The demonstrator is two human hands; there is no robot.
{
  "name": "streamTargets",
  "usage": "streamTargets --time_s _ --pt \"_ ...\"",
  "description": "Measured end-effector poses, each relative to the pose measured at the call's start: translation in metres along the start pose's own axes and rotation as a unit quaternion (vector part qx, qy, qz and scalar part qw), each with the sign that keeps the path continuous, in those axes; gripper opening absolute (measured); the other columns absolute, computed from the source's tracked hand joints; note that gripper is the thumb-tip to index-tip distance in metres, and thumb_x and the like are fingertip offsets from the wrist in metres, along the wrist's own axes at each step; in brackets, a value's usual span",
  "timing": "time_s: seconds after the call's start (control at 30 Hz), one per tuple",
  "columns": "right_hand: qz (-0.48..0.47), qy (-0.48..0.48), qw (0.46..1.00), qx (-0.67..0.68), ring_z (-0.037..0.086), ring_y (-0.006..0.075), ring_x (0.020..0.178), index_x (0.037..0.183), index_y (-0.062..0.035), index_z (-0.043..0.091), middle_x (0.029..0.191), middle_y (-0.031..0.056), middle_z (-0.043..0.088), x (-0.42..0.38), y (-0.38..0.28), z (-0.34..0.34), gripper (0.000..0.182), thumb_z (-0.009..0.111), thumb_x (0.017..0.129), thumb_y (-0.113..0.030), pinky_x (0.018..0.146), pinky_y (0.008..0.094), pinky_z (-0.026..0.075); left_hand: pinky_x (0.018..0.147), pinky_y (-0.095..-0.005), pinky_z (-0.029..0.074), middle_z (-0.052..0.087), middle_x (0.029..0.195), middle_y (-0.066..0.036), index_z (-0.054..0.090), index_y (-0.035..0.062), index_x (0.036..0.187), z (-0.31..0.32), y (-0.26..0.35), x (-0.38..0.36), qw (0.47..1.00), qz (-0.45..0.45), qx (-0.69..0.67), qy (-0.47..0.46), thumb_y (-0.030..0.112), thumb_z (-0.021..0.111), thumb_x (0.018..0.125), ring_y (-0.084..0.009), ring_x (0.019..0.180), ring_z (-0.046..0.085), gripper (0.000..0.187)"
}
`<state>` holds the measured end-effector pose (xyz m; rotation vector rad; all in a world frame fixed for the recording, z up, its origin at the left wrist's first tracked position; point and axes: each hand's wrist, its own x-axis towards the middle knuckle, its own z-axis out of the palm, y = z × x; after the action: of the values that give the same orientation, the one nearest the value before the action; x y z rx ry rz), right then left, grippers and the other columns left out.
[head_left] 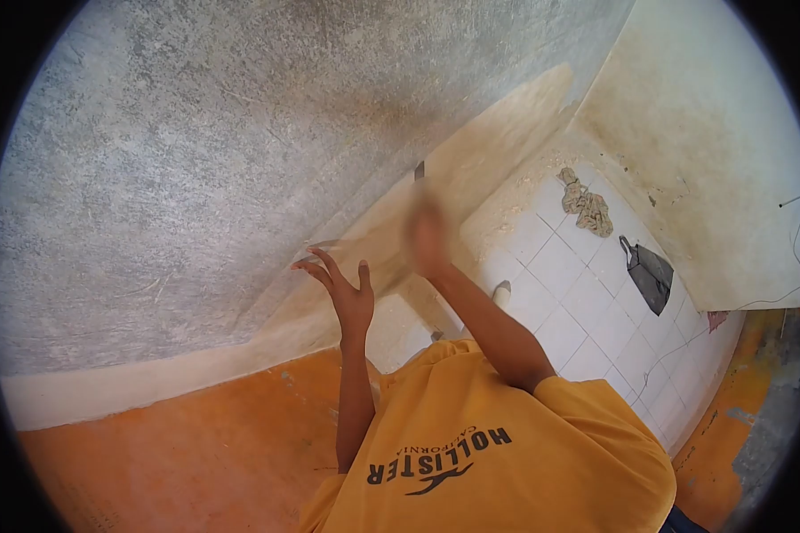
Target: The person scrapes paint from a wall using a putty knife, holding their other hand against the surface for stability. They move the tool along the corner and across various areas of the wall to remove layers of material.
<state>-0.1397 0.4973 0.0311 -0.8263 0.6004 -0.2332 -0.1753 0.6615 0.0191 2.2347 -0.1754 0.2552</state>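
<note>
My left hand [351,302] is raised beside the grey mottled wall [169,178], its fingers spread and nothing held in it. Its fingertips are close to the wall's lower part; whether they touch it I cannot tell. To its right, my right hand [428,235] reaches forward over the cream lower band [484,142] of the wall. That hand is blurred, so its fingers cannot be made out. A small dark piece [420,171] shows just beyond it, and whether the hand holds it is unclear.
On the white tiled floor [587,311] lie a crumpled patterned cloth [587,204] and a dark grey bag [651,275]. A stained pale wall [729,160] stands at the right. Orange floor [196,435] spreads at the lower left. A thin cable crosses the right-hand tiles.
</note>
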Motion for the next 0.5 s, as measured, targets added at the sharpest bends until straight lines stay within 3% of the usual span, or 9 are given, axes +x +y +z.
streamTargets --time_s 0.13,0.23,0.33,0.43,0.5 --pt "0.007 -0.038 0.999 -0.017 0.035 0.0057 0.052 0.112 -0.0077 0.055 0.068 -0.0035 0.043 -0.018 0.005 0.004 0.018 0.052 0.107 -0.025 0.043 0.0245 0.025 0.124 -0.0559 0.009 -0.034 0.157 -0.033 -0.007 0.0116 0.164 0.000 0.001 0.001 1.000 0.009 0.009 0.004 0.020 0.066 0.099 -0.0524 0.149 -0.022 0.098" --pt "-0.021 -0.025 0.999 0.026 0.035 0.0055 0.052 0.119 -0.0069 0.055 0.068 -0.0034 0.044 0.014 0.002 -0.008 0.023 0.054 0.107 -0.026 0.042 0.0243 0.026 0.124 -0.0560 0.009 -0.034 0.157 -0.034 -0.008 0.0116 0.164 0.000 0.001 0.001 1.000 -0.003 0.013 -0.001 0.020 0.066 0.099 -0.0526 0.149 -0.022 0.099" --pt "-0.010 -0.002 0.999 -0.051 0.037 0.0059 0.053 0.133 -0.0064 0.053 0.070 -0.0030 0.045 -0.012 0.020 0.000 0.033 0.055 0.107 -0.028 0.043 0.0241 0.028 0.124 -0.0560 0.009 -0.034 0.157 -0.034 -0.008 0.0118 0.164 -0.001 0.001 0.001 1.000 0.001 0.010 0.000 0.021 0.066 0.099 -0.0528 0.149 -0.022 0.099" --pt "-0.019 -0.002 0.999 -0.031 0.040 0.0064 0.054 0.143 -0.0053 0.048 0.070 -0.0027 0.046 0.004 0.013 -0.007 0.043 0.055 0.107 -0.027 0.043 0.0239 0.030 0.124 -0.0561 0.009 -0.034 0.157 -0.034 -0.008 0.0118 0.164 0.000 0.001 0.001 1.000 0.009 0.009 0.005 0.021 0.066 0.099 -0.0532 0.149 -0.021 0.099" --pt "-0.017 0.009 0.999 -0.028 0.040 0.0063 0.054 0.141 -0.0051 0.050 0.069 -0.0031 0.046 0.000 0.013 -0.007 0.041 0.055 0.107 -0.027 0.043 0.0238 0.030 0.124 -0.0564 0.009 -0.034 0.158 -0.034 -0.008 0.0123 0.164 -0.001 0.001 -0.001 1.000 -0.003 0.007 0.000 0.021 0.066 0.099 -0.0535 0.149 -0.021 0.099"
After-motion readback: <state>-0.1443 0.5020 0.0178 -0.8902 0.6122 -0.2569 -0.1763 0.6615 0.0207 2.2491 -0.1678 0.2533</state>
